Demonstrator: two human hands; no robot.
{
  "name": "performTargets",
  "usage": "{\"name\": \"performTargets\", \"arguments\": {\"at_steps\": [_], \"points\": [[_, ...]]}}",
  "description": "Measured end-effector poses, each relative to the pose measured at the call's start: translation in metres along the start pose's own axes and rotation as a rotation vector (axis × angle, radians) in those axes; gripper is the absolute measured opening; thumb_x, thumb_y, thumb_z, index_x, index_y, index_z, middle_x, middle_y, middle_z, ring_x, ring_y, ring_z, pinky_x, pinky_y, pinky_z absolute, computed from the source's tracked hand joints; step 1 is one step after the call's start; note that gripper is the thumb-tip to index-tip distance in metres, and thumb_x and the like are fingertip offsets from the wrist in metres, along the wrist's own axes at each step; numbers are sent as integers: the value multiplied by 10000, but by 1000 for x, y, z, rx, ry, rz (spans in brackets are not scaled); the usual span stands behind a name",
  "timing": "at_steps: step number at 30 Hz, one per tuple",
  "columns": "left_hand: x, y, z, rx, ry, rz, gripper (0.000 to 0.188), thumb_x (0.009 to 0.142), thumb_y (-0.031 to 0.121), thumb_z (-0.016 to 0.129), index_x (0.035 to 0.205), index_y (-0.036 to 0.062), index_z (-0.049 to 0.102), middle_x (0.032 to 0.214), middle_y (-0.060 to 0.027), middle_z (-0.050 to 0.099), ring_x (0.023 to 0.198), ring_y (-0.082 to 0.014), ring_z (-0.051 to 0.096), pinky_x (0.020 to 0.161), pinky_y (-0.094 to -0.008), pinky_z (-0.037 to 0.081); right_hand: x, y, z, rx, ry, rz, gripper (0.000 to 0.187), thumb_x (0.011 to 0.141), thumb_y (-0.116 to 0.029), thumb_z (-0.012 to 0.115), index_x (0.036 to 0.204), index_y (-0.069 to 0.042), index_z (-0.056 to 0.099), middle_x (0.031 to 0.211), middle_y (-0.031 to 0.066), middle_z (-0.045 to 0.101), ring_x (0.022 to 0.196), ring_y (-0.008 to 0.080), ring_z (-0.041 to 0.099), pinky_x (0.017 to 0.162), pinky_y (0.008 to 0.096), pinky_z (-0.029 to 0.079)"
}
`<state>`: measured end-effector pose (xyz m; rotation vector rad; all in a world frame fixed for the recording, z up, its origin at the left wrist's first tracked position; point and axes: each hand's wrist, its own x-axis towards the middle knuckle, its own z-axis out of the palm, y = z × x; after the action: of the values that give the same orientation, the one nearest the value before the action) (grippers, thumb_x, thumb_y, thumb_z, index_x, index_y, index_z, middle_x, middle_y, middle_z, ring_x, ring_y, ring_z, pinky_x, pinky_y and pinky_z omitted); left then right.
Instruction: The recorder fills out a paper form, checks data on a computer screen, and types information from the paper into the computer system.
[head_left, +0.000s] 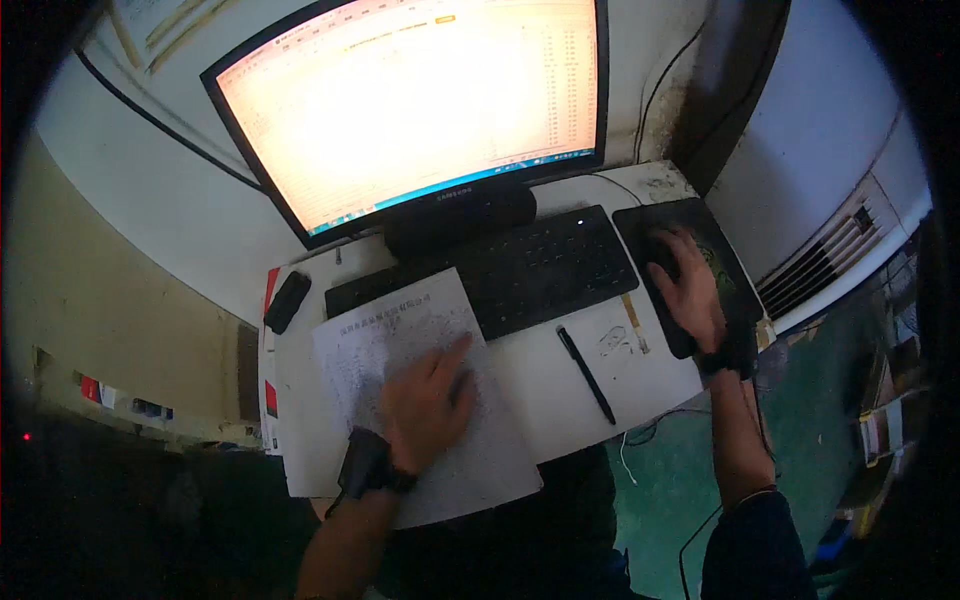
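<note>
My left hand (425, 408) lies on a printed sheet of paper (490, 450), fingers stretched out and the index finger pointing toward the paper's right edge. The sheet covers the left part of a black keyboard (545, 265) and overhangs the front of the desk. My right hand (692, 290) rests over a dark computer mouse (657, 250), mostly hidden under the fingers, on a black mouse pad (735, 270). A black pen (587, 375) lies between the two hands, below the keyboard. Both wrists carry dark straps with a small device.
A lit monitor (420, 110) showing a table stands behind the keyboard on the small white desk (530, 390). A black oblong object (288, 302) sits at the desk's left edge. A white unit with a slatted vent (815, 250) stands at the right. Cables hang beside the desk.
</note>
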<state>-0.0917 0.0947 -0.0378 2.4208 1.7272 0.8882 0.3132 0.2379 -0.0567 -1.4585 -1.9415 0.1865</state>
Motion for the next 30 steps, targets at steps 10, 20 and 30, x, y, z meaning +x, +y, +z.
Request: {"name": "performTargets", "arguments": {"at_steps": [10, 20, 30], "points": [[3, -3, 4, -35, -2, -14, 444, 943, 154, 743, 1381, 100, 705, 933, -155, 717, 752, -354, 708, 634, -468, 562, 0, -8, -1, -69, -13, 26, 487, 988, -175, 724, 1457, -101, 613, 1627, 219, 505, 1409, 465, 563, 1159, 495, 501], [7, -3, 3, 2, -6, 36, 392, 928, 143, 735, 1316, 84, 728, 879, -121, 685, 724, -323, 691, 631, -444, 564, -2, -5, -3, -79, -6, 33, 514, 981, -177, 730, 1470, -84, 602, 1627, 220, 506, 1415, 456, 559, 1173, 490, 489], [4, -1, 3, 3, 28, 24, 416, 911, 139, 740, 1326, 114, 735, 866, -102, 665, 705, -320, 682, 607, -446, 553, -2, -3, 0, -75, -8, 14, 533, 972, -188, 725, 1484, -115, 595, 1626, 215, 504, 1414, 471, 547, 1180, 501, 479]]}}
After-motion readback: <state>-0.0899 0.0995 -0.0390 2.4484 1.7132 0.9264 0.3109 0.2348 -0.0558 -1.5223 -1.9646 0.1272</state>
